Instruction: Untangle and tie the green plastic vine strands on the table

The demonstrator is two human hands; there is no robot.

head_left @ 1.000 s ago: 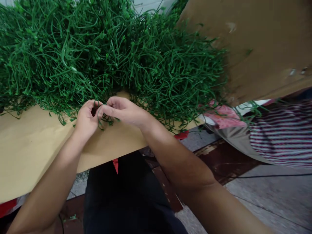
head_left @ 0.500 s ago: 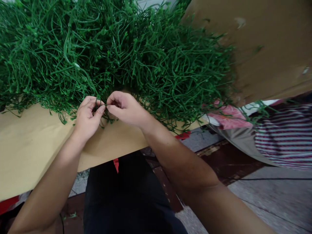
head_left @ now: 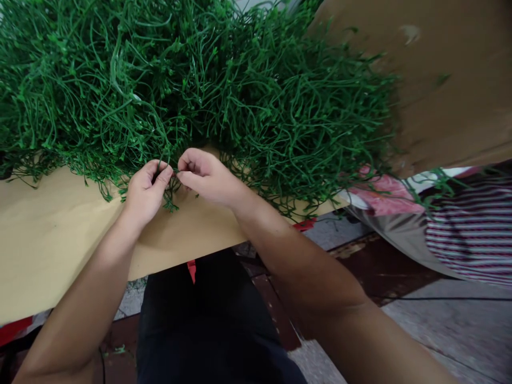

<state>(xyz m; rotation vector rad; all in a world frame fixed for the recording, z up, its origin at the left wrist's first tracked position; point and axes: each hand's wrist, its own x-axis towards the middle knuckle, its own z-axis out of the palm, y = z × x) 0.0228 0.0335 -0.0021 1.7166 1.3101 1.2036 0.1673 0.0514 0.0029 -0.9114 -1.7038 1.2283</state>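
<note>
Apparently for close fingertip work, the left hand (head_left: pixel 146 193) pinches a thin green sprig (head_left: pixel 171 204) over the tan board (head_left: pixel 60 229), at the near edge of the far green heap (head_left: pixel 256 96), the right hand (head_left: pixel 210 178) curled just beside it, its hold unclear.

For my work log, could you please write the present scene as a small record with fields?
Left hand: pinching a strand
Right hand: fingertips beside the left's; grip unclear
Pile: green, tangled, beyond both hands
Surface: tan, under the hands
Right side: brown sheet, striped cloth
</note>
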